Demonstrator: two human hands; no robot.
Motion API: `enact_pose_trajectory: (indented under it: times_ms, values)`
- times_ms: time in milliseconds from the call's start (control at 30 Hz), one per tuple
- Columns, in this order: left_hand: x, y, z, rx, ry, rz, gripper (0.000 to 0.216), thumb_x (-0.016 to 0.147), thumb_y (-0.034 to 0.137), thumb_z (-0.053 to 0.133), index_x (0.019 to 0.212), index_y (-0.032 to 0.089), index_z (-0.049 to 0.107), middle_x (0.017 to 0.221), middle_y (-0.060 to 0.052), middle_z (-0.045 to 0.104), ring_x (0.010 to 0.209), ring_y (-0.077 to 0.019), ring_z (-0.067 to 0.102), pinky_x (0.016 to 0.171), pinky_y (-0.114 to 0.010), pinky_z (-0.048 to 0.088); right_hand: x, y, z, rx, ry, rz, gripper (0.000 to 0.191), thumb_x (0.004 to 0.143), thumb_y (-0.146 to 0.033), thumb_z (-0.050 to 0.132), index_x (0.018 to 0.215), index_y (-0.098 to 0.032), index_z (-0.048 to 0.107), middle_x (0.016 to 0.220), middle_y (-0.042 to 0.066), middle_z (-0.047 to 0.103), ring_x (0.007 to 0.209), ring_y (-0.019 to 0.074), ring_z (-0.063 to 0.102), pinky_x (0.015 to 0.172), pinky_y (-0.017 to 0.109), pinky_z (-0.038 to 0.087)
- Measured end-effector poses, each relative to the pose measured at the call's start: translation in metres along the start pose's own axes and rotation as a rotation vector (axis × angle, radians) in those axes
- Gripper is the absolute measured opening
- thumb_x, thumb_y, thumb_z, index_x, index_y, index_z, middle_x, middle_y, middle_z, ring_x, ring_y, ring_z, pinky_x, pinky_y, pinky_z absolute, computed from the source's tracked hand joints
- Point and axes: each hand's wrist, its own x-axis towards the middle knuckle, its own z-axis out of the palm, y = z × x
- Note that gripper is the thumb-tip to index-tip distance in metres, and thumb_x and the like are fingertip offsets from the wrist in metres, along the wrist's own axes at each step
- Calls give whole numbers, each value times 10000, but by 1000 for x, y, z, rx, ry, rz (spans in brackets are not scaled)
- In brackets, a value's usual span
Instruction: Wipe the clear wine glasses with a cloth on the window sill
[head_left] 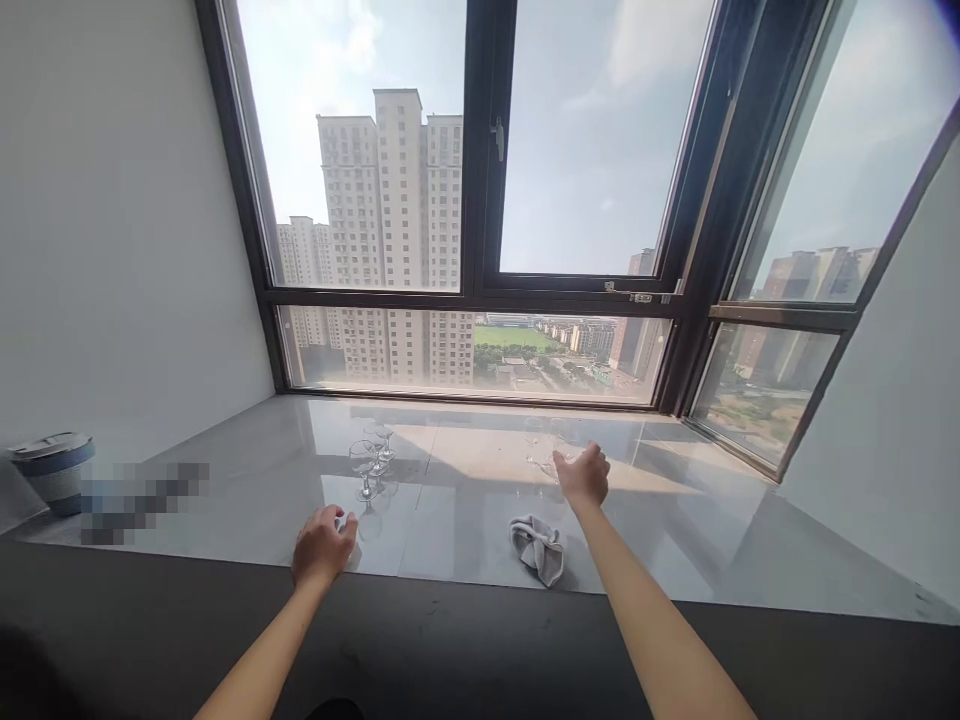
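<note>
My left hand (325, 546) is at the front edge of the sill, its fingers curved and the thumb apart, holding nothing. Just beyond it stands a clear stemmed glass (363, 462), with a couple more stemmed glasses (385, 440) close behind. Farther right, my right hand (585, 475) hovers over the sill with thumb and fingers apart. Faint clear stemmed glasses (532, 438) stand beside its thumb; glare makes contact hard to judge. Nearer the front edge, a crumpled grey cloth (538, 548) lies between my two hands.
The glossy tiled window sill (457, 530) spans the view, with a sunlit patch by the dark window frame (480, 300). A lidded blue-and-white container (54, 470) stands at the far left, next to a blurred patch. Pale walls close both sides.
</note>
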Motion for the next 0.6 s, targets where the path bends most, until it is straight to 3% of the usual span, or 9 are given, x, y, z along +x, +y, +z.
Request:
enact_pose_trajectory:
  times_ms: [200,333,467,600]
  values:
    - [-4,3,-2,-8,35,11,229,871,377,416,832,200,558,910,-63,614,863,-211,566,769,-311,394,49,12,25,-75,-154,120,899,720,-647,581,1401,-133,298,1330,222,474,1230,373,429,872,468,457]
    - [-6,5,-2,-8,40,-7,209,866,365,433,826,199,554,903,-52,607,864,-202,560,784,-307,392,55,21,42,-97,-291,118,795,771,-611,540,1397,-170,321,1282,195,537,1149,356,529,842,469,471]
    - [-7,7,-4,-10,36,-14,213,866,361,429,837,198,563,910,-54,608,872,-207,556,795,-316,396,53,22,47,-119,-293,105,681,798,-554,516,1365,-211,359,1228,173,583,1105,353,571,796,459,480]
    - [-8,10,-8,-6,8,-33,238,869,365,419,859,196,585,931,-68,614,891,-220,556,809,-333,402,51,18,47,-81,-315,102,705,761,-532,555,1339,-178,358,1177,174,611,1070,360,590,793,444,476]
